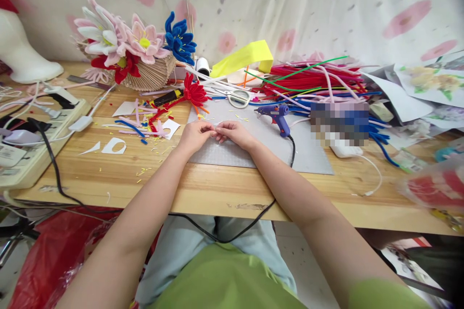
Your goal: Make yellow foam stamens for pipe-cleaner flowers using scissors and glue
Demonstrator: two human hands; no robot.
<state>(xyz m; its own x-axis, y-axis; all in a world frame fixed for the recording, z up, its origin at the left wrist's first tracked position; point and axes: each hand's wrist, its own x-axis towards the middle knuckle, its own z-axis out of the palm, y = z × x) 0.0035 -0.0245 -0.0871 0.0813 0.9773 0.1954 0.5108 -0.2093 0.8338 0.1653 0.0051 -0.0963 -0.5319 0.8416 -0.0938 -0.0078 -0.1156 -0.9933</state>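
My left hand (pixel 197 136) and my right hand (pixel 234 134) meet over the grey cutting mat (pixel 246 157). The fingertips of both are pinched together around something small and pale, too tiny to name. Just behind them lie thin yellow and white scraps on the mat. A purple glue gun (pixel 277 117) rests to the right of my right hand, its black cord running down over the table edge. Scissors (pixel 239 98) with pale handles lie beyond my hands. Left of the scissors is a red pipe-cleaner flower (pixel 194 91) with orange ends.
Pipe-cleaner flowers (pixel 145 43) stand in a woven basket (pixel 155 75) at the back left. Red pipe cleaners (pixel 311 79) are heaped at the back right. A power strip (pixel 43 140) with cables sits at the left, paper cut-offs (pixel 114 146) nearer me. A yellow strip (pixel 246 55) stands behind.
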